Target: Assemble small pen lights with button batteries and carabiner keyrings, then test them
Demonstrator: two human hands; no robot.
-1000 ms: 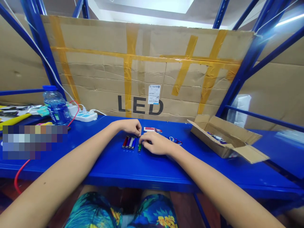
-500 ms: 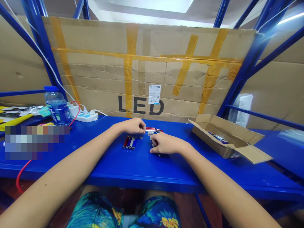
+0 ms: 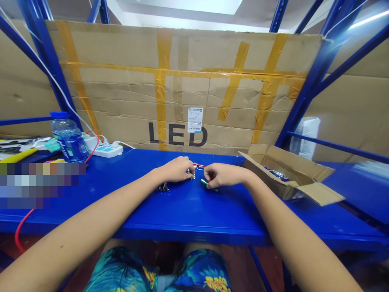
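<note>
My right hand (image 3: 223, 175) is closed around a slim green metal tube (image 3: 204, 182), like a mini flashlight, just above the blue tabletop. Its far end pokes out below my fingers. My left hand (image 3: 179, 169) is pinched over several small silver round pieces (image 3: 193, 177); whatever lies between its fingertips is hidden. Under the left wrist, the dark ends of a row of similar tubes (image 3: 164, 187) show. Behind both hands lie red and silver tubes (image 3: 199, 165), partly covered by the left fingers.
An open cardboard box (image 3: 285, 174) with shiny tubes inside stands on the right. On the left are a blue-capped bottle (image 3: 69, 138), a white power strip (image 3: 107, 150) and a red cable (image 3: 18, 235). A large taped cardboard sheet (image 3: 127, 97) closes off the back.
My left hand has moved right, from beside the tube row to the silver pieces. My right hand has shifted slightly right and up, and the green tube now shows in it.
</note>
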